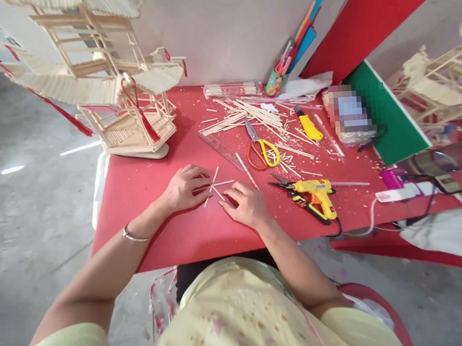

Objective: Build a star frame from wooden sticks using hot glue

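Thin wooden sticks crossed into a star shape lie low on the red tabletop between my two hands. My left hand, with a silver bangle at the wrist, grips the star's left side; its fingertips cover some of the stick ends. On the other side, my right hand has thumb and forefinger closed round the end of one stick. Just beyond the hands are a red-and-white striped stick, a clear ruler and scissors with red and yellow handles.
A stick-built pagoda model stands at the table's left. Loose sticks and scraps lie at the back, near a yellow utility knife. Right are a yellow glue gun, pliers and a power strip with cables.
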Available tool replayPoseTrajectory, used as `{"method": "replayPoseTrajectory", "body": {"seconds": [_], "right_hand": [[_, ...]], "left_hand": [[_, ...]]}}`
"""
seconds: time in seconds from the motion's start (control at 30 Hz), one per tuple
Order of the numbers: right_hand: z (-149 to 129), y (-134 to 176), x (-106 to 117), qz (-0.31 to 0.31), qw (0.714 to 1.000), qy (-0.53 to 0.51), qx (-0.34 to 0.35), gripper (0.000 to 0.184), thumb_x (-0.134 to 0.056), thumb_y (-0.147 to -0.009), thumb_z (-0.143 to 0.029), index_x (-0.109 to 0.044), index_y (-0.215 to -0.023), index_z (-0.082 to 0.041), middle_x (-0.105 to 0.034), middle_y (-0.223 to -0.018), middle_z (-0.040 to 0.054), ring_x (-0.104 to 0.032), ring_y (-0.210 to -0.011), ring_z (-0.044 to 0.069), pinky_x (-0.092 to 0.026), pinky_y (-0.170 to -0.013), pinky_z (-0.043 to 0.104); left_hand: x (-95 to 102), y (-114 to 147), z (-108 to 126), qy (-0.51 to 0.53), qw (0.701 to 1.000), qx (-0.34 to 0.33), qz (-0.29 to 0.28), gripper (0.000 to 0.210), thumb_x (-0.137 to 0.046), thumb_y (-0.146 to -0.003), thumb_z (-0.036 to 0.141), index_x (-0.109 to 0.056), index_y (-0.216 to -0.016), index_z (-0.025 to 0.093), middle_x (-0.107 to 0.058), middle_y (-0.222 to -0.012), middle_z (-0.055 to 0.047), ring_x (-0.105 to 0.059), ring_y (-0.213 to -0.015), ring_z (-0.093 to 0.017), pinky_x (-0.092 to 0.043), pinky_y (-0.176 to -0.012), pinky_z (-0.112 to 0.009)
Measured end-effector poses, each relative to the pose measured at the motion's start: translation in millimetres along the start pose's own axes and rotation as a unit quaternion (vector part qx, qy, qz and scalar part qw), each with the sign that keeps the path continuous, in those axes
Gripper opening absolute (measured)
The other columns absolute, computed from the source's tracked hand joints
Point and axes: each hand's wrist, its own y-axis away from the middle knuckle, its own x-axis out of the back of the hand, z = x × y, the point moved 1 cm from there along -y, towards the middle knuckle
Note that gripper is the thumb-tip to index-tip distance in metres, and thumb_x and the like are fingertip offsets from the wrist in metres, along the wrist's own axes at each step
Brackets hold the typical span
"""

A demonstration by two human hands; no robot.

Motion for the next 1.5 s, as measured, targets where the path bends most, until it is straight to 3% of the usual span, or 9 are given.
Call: {"method": "replayPoseTrajectory", "body": {"seconds": [0.53, 0.73, 0.87, 1.07, 1.13, 1.3, 1.5], "right_hand": [[-11, 6, -7, 0.007, 0.999, 0.05, -0.019, 0.023, -0.061, -0.107, -0.034, -0.079, -0.098, -0.023, -0.07, -0.087, 0.004, -0.064, -0.08, 0.016, -0.044, -0.075, 0.028], [-17, 8, -8, -0.004, 0.997, 0.074, -0.024, 0.029, -0.054, -0.11, -0.032, -0.079, -0.101, -0.022, -0.069, -0.087, 0.0043, -0.064, -0.081, 0.016, -0.042, -0.074, 0.028], [-23, 9, -7, -0.031, 0.994, 0.085, -0.059, 0.026, -0.053, -0.11, -0.029, -0.077, -0.102, -0.022, -0.07, -0.094, 0.0055, -0.064, -0.086, 0.016, -0.04, -0.073, 0.028], [-37, 1, 4, -0.096, 0.974, 0.093, -0.181, 0.024, -0.065, -0.105, -0.045, -0.072, -0.107, -0.022, -0.071, -0.104, 0.006, -0.068, -0.098, 0.021, -0.042, -0.072, 0.029], [-41, -4, 8, -0.128, 0.963, 0.111, -0.209, 0.023, -0.063, -0.106, -0.043, -0.07, -0.106, -0.021, -0.071, -0.105, 0.007, -0.069, -0.097, 0.021, -0.043, -0.072, 0.029], [-51, -13, 12, -0.171, 0.947, 0.15, -0.228, 0.022, -0.055, -0.11, -0.035, -0.068, -0.11, -0.017, -0.071, -0.109, 0.0113, -0.071, -0.099, 0.023, -0.046, -0.073, 0.031], [-58, -10, 11, -0.188, 0.943, 0.149, -0.229, 0.024, -0.05, -0.112, -0.038, -0.066, -0.112, -0.019, -0.073, -0.108, 0.0093, -0.073, -0.093, 0.022, -0.044, -0.071, 0.029]], "left_hand": [[-4.4, 1, -4, -0.045, 0.999, -0.015, -0.021, 0.042, -0.07, -0.095, 0.048, -0.078, -0.129, 0.025, -0.07, -0.128, -0.013, -0.064, -0.111, -0.029, -0.052, -0.1, -0.046], [-4.9, 1, -2, -0.052, 0.998, -0.006, -0.016, 0.038, -0.069, -0.095, 0.049, -0.081, -0.123, 0.027, -0.07, -0.127, -0.013, -0.063, -0.109, -0.028, -0.051, -0.097, -0.045], [-6.5, 1, -3, -0.047, 0.999, 0.001, -0.018, 0.039, -0.071, -0.093, 0.05, -0.082, -0.122, 0.028, -0.07, -0.128, -0.012, -0.062, -0.11, -0.028, -0.051, -0.097, -0.045], [-6.8, 1, -4, -0.043, 0.999, -0.003, -0.015, 0.039, -0.07, -0.093, 0.049, -0.081, -0.123, 0.027, -0.07, -0.128, -0.012, -0.062, -0.111, -0.029, -0.051, -0.097, -0.045], [-6.8, 1, -4, -0.043, 0.999, -0.006, -0.014, 0.039, -0.07, -0.093, 0.049, -0.081, -0.123, 0.027, -0.07, -0.127, -0.012, -0.062, -0.11, -0.028, -0.051, -0.097, -0.046], [-7.3, 1, -4, -0.042, 0.999, -0.005, -0.009, 0.038, -0.07, -0.093, 0.049, -0.082, -0.122, 0.028, -0.07, -0.127, -0.012, -0.063, -0.109, -0.028, -0.051, -0.097, -0.046], [-7.0, 1, -4, -0.045, 0.999, -0.007, -0.009, 0.038, -0.07, -0.093, 0.051, -0.083, -0.119, 0.027, -0.07, -0.126, -0.012, -0.063, -0.109, -0.028, -0.052, -0.096, -0.045]]}}
